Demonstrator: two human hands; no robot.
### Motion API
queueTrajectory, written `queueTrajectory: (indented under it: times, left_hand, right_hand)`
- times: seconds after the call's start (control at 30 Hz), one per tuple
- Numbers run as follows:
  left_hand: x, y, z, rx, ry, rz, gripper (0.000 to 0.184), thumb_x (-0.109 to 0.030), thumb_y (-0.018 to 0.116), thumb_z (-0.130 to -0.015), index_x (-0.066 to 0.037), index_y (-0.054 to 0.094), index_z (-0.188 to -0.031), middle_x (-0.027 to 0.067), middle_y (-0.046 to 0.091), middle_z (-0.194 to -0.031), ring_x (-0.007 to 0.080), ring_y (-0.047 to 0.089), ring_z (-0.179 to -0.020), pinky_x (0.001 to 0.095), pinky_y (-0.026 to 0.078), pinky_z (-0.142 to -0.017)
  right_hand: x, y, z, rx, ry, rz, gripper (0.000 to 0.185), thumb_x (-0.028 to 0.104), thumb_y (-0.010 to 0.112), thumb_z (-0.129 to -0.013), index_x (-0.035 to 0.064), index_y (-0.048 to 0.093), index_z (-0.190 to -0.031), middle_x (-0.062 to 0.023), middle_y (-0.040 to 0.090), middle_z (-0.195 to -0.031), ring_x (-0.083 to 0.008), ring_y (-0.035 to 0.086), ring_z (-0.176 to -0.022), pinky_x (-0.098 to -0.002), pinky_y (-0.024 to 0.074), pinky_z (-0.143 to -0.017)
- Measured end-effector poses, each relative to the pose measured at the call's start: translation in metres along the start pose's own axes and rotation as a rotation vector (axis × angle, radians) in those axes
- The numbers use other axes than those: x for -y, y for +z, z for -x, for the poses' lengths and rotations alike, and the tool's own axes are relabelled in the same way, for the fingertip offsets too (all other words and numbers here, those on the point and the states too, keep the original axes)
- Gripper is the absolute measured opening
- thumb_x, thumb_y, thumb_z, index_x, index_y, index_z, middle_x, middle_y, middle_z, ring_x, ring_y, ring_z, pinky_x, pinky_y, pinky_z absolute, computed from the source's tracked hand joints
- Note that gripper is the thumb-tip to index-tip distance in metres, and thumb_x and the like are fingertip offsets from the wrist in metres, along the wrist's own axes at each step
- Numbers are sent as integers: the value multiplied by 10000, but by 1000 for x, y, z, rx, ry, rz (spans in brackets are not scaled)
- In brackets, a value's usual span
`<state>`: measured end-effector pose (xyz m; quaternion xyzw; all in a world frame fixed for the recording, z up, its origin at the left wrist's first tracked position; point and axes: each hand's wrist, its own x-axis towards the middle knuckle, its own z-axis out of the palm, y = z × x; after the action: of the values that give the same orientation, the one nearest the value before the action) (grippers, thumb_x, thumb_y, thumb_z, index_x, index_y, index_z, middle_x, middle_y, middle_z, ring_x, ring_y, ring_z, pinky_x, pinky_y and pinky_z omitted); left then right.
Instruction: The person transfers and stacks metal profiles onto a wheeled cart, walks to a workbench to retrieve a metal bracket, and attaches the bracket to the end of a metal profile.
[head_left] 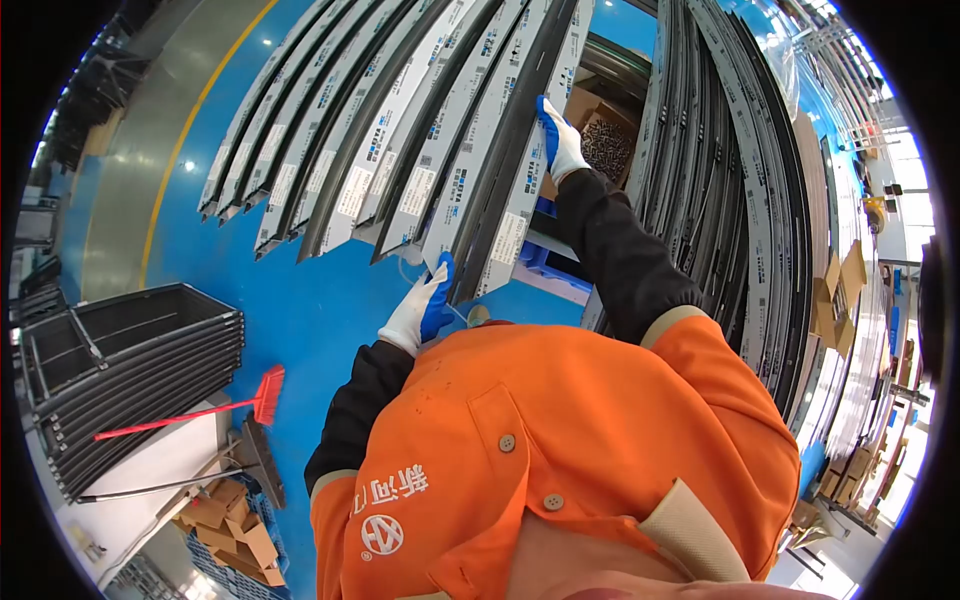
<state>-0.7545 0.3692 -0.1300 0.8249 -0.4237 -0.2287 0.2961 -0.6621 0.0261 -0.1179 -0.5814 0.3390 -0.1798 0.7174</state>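
Long metal profiles with printed white protective film lie side by side in a row, their angled ends towards me. My left hand [420,305], in a white and blue glove, is beside the near end of the rightmost dark and white profile [512,190]. Its fingers are stretched out and its blue palm faces the profile; whether it bears any weight I cannot tell. Farther along, on the right edge of the same profile, my right hand [562,138] wears a matching glove. Its blue fingers lie over the profile and close on it; the fingertips are partly hidden.
To the right stand more stacked dark profiles [690,150]. Beneath the work is a box of small metal parts [608,148]. Dark frames [140,370] are piled at left, near a red broom [265,396] and cardboard boxes [235,530]. An open carton [840,295] sits far right.
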Motion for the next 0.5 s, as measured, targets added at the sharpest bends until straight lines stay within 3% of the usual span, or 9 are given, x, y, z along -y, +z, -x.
queueTrajectory:
  times: [0.03,0.13,0.2,0.23,0.3,0.4,0.5]
  left_hand:
    - [9,4,1,26,34,-65,826,-227,739,-791,62,311,-1435,241,422,-1443,393,400,-1338,389,363,-1078]
    - [30,27,8,-77,112,148,826,-225,740,-776,33,325,-1442,224,432,-1441,415,449,-1280,396,374,-1058]
    - [-2,10,3,-81,-145,120,816,-247,746,-775,12,347,-1438,245,447,-1415,428,493,-1200,417,388,-1026]
    - [2,18,2,-128,-113,134,798,-258,745,-779,12,362,-1426,252,478,-1375,426,523,-1139,427,416,-987]
    - [-1,17,-1,-163,-51,139,780,-268,744,-784,12,377,-1413,259,510,-1335,424,552,-1077,438,443,-948]
    - [-28,-8,-5,-99,-133,188,667,-260,725,-814,11,434,-1350,259,565,-1237,417,589,-1003,443,488,-871]
    - [-34,-15,-14,-113,-579,1190,620,-252,731,-817,4,453,-1309,250,590,-1167,416,604,-953,442,501,-832]
  right_hand:
    - [1,2,2,-9,-3,6,566,431,676,-884,65,591,-1306,-145,630,-1229,-206,632,-1034,-278,490,-891]
    - [0,4,9,-55,143,-92,569,415,673,-888,32,587,-1299,-143,654,-1182,-197,632,-1019,-275,484,-898]
    - [0,-1,14,8,19,-193,570,408,684,-878,1,600,-1268,-138,674,-1121,-199,628,-1005,-283,487,-882]
    - [25,-3,5,-57,346,-264,571,409,692,-869,-4,605,-1255,-135,672,-1110,-200,625,-988,-288,489,-869]
    - [17,6,33,-62,142,-207,594,428,700,-855,-23,601,-1228,-139,665,-1093,-211,621,-924,-287,484,-833]
    - [4,3,18,-30,66,-152,667,517,610,-888,-49,574,-1239,-170,641,-1123,-231,606,-935,-312,481,-811]
    - [2,4,11,-73,62,-89,700,579,536,-907,-48,569,-1217,-175,641,-1086,-236,602,-901,-330,492,-788]
